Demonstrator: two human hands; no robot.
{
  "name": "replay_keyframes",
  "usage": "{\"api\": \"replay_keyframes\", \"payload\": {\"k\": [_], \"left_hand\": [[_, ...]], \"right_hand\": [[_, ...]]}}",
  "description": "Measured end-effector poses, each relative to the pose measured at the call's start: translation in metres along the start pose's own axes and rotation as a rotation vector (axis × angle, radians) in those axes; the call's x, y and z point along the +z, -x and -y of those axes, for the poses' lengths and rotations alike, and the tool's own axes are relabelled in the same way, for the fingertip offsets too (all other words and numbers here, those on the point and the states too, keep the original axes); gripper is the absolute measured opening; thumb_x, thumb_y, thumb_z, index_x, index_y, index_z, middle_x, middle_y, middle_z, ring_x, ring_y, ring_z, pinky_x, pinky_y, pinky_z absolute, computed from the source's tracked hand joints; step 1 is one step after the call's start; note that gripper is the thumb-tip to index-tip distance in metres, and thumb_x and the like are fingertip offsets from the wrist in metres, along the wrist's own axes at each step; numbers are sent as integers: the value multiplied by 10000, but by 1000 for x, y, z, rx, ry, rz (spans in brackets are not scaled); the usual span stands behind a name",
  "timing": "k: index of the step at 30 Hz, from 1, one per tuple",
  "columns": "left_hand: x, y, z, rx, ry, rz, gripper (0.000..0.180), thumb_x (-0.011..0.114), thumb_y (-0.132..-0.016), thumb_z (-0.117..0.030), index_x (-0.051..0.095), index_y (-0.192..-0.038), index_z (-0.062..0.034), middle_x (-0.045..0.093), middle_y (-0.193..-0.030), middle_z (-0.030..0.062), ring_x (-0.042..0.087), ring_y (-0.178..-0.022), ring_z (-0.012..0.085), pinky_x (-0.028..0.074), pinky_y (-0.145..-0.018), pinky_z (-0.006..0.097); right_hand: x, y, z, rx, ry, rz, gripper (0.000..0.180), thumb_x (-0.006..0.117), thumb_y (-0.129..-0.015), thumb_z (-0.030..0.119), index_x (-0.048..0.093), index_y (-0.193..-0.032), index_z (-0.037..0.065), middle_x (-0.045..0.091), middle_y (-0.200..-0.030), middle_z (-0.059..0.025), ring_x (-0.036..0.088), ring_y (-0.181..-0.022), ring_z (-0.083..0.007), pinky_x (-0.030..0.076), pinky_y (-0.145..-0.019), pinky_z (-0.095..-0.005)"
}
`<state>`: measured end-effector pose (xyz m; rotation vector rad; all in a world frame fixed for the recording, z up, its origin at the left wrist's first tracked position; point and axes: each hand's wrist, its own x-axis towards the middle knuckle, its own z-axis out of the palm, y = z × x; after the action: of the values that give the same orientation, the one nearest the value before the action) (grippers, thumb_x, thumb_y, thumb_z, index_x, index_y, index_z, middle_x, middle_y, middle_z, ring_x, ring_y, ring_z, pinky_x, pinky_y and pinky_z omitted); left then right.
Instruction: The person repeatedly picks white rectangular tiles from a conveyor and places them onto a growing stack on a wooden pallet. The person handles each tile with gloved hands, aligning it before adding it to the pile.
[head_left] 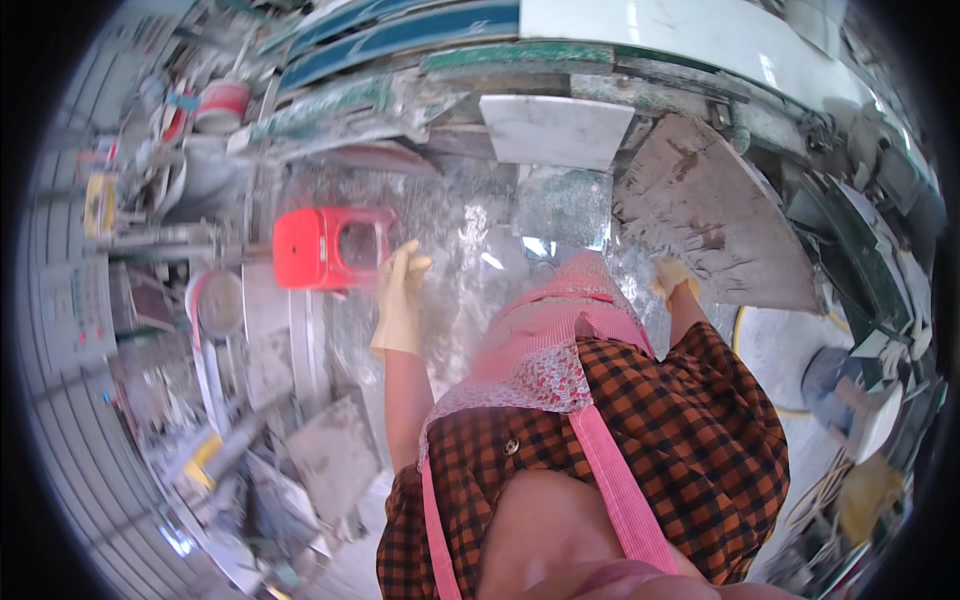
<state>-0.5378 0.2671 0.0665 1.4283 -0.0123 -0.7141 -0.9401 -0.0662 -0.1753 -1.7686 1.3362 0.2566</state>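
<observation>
My left hand (402, 285), in a cream rubber glove, hangs beside a red plastic stool (300, 248). Its fingers are loosely bent and apart, and nothing shows in them. Whether the fingertips touch the stool's edge I cannot tell. On the other side of my body, my right hand (675, 278) wears the same kind of glove. It is held low, close to the edge of a large brownish stone slab (715, 215); its fingers are bent and partly hidden. A pink apron (530, 335) over a checked shirt covers my front.
A pale stone slab (555, 130) lies ahead, beyond the wet grey floor (460, 230). Dark slabs (850, 270) lean at the right, near a yellow hose (738, 340). Cluttered shelves and a red-and-white bucket (222, 104) stand at the left.
</observation>
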Motion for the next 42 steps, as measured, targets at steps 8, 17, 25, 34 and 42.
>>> {"api": "replay_keyframes", "payload": {"k": [8, 17, 25, 34, 42], "left_hand": [[184, -153, -111, 233, -430, 562, 310, 517, -981, -244, 603, -1194, -37, 712, -898, 64, 639, -953, 131, 467, -880, 281], [341, -326, -128, 447, -913, 586, 505, 590, -923, -238, 438, -1393, -130, 519, -1372, 69, 513, -1204, 253, 291, -1095, 389], [406, -450, -104, 568, -1361, 636, 694, 497, -866, -499, 414, -1412, -79, 567, -1308, 180, 510, -1229, 331, 345, -1054, 427], [390, -504, -141, 190, -1259, 579, 623, 562, -848, -454, 517, -1297, -26, 618, -1219, 165, 605, -1074, 306, 442, -944, 386], [377, -594, -125, -123, -459, 490, 533, 582, -875, -401, 544, -1289, -67, 619, -1221, 119, 614, -1036, 290, 472, -897, 397]], "right_hand": [[-20, 75, 103, 167, -976, -281, 338, 554, -887, 367, 611, -909, 35, 600, -655, -64, 578, -618, -151, 474, -616, -307], [191, 246, 29, 1028, -1200, -1033, 343, 521, -877, 323, 636, -1015, 31, 687, -906, -172, 659, -787, -325, 501, -683, -436], [401, 272, 273, 1468, -995, -587, 447, 559, -811, 365, 658, -1094, 33, 666, -1065, -219, 636, -1020, -364, 500, -862, -451], [420, 293, 328, 1382, -1244, -1024, 371, 539, -883, 311, 570, -1077, -4, 679, -817, -217, 652, -663, -340, 517, -568, -426], [349, 328, 314, 1297, -1490, -1025, 316, 537, -891, 234, 554, -1049, -39, 673, -710, -217, 673, -578, -318, 535, -497, -396]]}}
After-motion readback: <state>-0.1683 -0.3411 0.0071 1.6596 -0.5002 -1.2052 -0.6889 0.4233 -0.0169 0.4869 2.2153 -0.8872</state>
